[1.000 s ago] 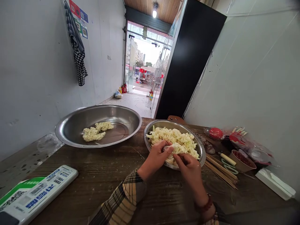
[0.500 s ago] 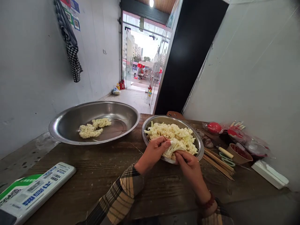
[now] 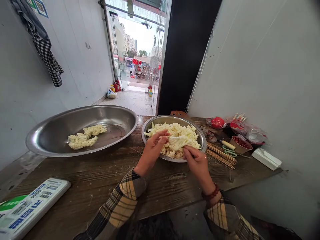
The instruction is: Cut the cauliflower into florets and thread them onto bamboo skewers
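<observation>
A steel bowl [image 3: 147, 141] full of cauliflower florets [image 3: 162, 128] is in front of me. Over its near side, my right hand [image 3: 198, 163] pinches a pale cauliflower piece [image 3: 178, 142] by its lower right end between thumb and fingers. My left hand [image 3: 151, 153] is at the other end of that piece, its thumb and fingers slightly apart; whether the fingertips touch it is hard to see. To the left, a large steel basin [image 3: 50, 130] holds two clumps of cauliflower [image 3: 82, 140], with a thin stick showing beside them.
Bamboo skewers [image 3: 220, 155] lie right of the bowl, near a light-handled knife [image 3: 228, 144], green-handled scissors [image 3: 230, 151], a paper tub of red stuff [image 3: 241, 145] and a white box [image 3: 267, 158]. A white and blue printed device [image 3: 37, 203] lies at the table's left.
My left fingers have loosened from their pinch and drawn slightly apart. The right hand still grips the cauliflower piece. My view has shifted, so the scene sits further left.
</observation>
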The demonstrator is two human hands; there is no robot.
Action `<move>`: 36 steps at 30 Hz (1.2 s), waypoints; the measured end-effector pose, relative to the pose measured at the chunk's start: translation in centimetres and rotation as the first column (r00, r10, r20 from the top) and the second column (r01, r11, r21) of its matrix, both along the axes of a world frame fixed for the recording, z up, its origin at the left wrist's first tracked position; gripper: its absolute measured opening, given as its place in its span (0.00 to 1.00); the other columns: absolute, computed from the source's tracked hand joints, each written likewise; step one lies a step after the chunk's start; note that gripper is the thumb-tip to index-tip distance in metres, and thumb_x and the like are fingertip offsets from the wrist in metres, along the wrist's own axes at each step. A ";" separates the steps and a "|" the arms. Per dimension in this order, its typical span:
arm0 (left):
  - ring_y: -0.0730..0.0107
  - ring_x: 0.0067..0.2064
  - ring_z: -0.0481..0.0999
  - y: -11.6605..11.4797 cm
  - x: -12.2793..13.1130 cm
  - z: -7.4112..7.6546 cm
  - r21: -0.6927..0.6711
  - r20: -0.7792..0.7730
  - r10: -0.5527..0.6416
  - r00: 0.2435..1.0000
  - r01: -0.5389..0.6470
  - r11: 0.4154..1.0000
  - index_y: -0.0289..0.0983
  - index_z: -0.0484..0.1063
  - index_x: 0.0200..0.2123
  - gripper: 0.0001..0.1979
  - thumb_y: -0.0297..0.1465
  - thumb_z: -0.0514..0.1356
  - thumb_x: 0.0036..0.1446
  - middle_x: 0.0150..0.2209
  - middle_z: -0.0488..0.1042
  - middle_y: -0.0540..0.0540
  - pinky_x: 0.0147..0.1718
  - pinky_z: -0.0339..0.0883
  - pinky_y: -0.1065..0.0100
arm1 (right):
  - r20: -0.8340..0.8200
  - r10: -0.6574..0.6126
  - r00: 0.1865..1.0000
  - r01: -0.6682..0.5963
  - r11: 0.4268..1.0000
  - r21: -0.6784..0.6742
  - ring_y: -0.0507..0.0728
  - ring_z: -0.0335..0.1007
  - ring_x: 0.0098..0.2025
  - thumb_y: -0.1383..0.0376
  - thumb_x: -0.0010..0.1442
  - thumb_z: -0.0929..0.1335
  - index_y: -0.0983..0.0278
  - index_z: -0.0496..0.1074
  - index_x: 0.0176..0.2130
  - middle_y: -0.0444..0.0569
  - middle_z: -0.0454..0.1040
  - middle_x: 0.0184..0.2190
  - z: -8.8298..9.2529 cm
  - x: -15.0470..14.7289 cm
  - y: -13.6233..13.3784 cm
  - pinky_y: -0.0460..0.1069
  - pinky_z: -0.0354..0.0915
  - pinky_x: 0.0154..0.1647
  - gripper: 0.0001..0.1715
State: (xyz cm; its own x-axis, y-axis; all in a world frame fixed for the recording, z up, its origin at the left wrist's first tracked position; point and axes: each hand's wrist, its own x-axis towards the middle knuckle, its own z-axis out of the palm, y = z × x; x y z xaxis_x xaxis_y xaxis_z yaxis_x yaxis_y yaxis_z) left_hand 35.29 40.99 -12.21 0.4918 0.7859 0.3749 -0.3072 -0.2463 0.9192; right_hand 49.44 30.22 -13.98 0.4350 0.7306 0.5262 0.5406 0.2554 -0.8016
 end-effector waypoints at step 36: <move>0.75 0.23 0.69 3.4 2.5 0.7 -0.201 -0.037 0.018 0.999 -0.025 0.979 0.35 0.65 0.28 0.14 0.38 0.66 0.45 0.22 0.70 0.51 0.24 0.64 0.72 | -0.147 0.017 0.989 -0.015 1.000 0.011 0.50 0.60 0.22 0.56 0.60 0.63 0.67 0.76 0.34 0.42 0.67 0.19 -1.1 3.7 -0.1 0.45 0.58 0.22 0.19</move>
